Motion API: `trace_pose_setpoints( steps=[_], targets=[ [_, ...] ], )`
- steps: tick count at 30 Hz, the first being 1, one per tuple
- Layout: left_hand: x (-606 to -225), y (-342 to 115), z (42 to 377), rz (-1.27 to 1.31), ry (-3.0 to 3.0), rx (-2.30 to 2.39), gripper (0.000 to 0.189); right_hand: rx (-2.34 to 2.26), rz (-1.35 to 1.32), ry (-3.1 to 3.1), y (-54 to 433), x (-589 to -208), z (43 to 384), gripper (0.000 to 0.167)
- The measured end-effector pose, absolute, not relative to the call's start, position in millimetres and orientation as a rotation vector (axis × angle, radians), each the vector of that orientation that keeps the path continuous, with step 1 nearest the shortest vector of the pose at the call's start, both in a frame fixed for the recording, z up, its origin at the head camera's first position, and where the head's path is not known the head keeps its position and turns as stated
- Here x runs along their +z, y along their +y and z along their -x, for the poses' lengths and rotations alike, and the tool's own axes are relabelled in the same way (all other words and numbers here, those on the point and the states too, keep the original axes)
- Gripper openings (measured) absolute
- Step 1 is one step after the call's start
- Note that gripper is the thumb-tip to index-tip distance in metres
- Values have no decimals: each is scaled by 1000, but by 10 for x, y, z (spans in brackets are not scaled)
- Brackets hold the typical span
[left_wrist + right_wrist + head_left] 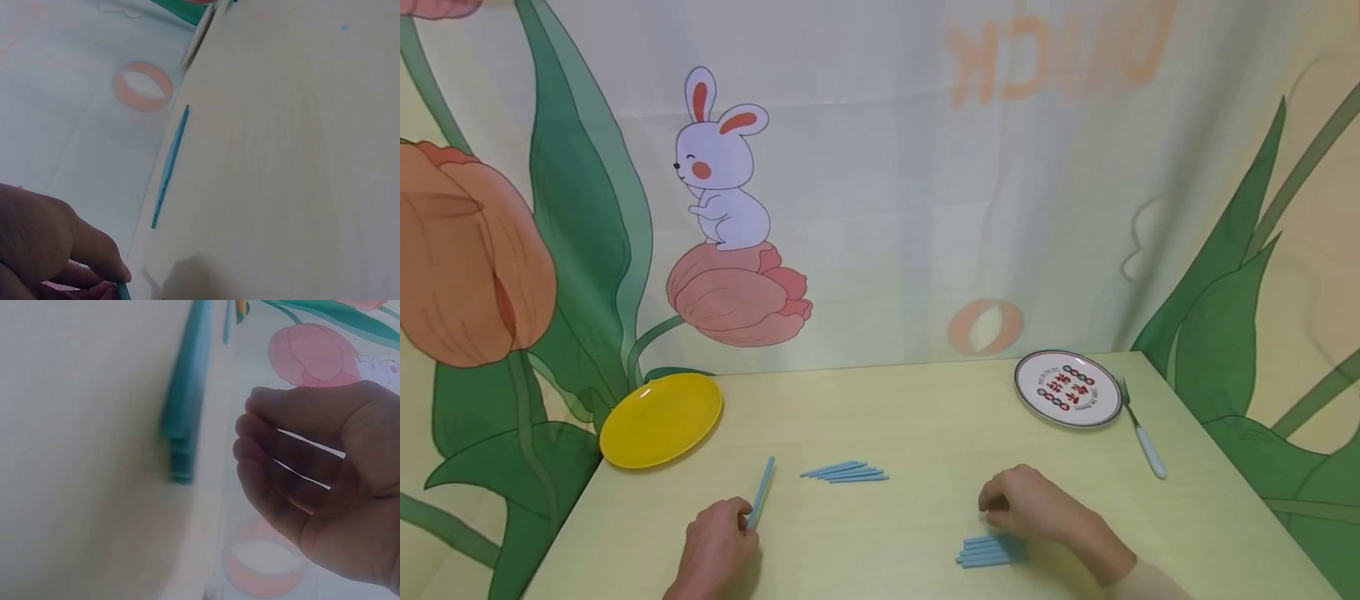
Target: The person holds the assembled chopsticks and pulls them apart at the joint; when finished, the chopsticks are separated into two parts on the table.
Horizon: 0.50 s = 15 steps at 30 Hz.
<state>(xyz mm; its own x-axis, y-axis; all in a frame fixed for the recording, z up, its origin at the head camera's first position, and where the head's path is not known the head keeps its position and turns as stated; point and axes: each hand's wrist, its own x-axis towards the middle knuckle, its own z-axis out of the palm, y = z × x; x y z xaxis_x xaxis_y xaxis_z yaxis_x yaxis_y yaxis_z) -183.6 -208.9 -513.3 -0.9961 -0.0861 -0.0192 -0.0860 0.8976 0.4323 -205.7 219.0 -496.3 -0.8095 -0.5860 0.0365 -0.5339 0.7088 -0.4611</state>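
Observation:
In the head view my left hand (718,542) pinches one thin light-blue stick (763,485), which points up and away from the fingers. Only a short end of that stick (124,291) shows in the left wrist view. A fanned group of similar blue sticks (850,472) lies on the table between the hands. My right hand (1037,504) hovers just over a second bundle of blue sticks (985,552), partly covering its right end. In the right wrist view, the right hand's fingers (262,440) bend loosely with nothing between them, apart from the bundle.
A yellow plate (662,421) lies at the table's back left. At the back right is a white plate (1037,402) with printed red characters, and a fork (1145,442) with a pale handle beside it. A printed curtain (880,208) hangs behind the table (895,417).

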Motion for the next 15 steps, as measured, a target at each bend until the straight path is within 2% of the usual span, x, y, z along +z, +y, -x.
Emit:
trace_pose_setpoints(
  steps=[6,15],
  targets=[
    [-5020,-1989,1944,-86,-3020,-688,23,-806,906,2868,2152,-4816,2089,10],
    [-4937,-1796,2139,127,-2878,-681,22,-832,966,3012,2044,-4605,2192,11]
  ],
)
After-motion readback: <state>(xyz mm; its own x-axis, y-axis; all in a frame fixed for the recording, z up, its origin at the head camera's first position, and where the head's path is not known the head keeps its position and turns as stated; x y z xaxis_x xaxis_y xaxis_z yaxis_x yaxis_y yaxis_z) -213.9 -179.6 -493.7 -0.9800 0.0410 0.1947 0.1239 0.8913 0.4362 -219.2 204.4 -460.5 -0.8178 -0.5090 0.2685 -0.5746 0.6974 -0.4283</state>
